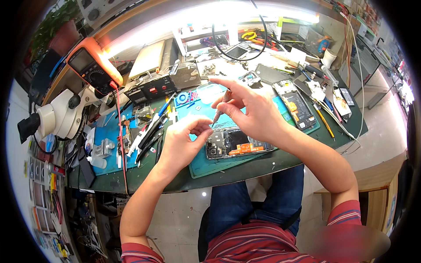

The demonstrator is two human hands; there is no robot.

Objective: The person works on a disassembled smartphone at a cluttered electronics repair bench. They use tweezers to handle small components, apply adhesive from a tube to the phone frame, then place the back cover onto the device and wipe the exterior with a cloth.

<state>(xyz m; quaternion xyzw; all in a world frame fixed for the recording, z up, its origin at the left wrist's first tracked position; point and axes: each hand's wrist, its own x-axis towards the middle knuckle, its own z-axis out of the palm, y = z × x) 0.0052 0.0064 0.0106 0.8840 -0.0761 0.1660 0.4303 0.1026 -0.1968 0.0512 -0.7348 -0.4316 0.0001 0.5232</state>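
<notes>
two bare hands meet over the bench from where i stand; the right hand (254,111) has its thumb and fingers closed round a slim screwdriver (227,96), its index finger stretched out near the top of the handle; the left hand (182,140) is half curled, thumb and forefinger drawn close together beside the driver's lower end; whether they pinch anything small, or touch the tip, i cannot tell; just below the fingertips lies an opened phone (230,141), its inner parts bared and an orange strip along its near side, flat on a teal mat (199,170); a second opened phone (302,109) lies to the right, beyond the right wrist; off to the left stand an orange multimeter (94,65) and a white microscope (61,114)
</notes>
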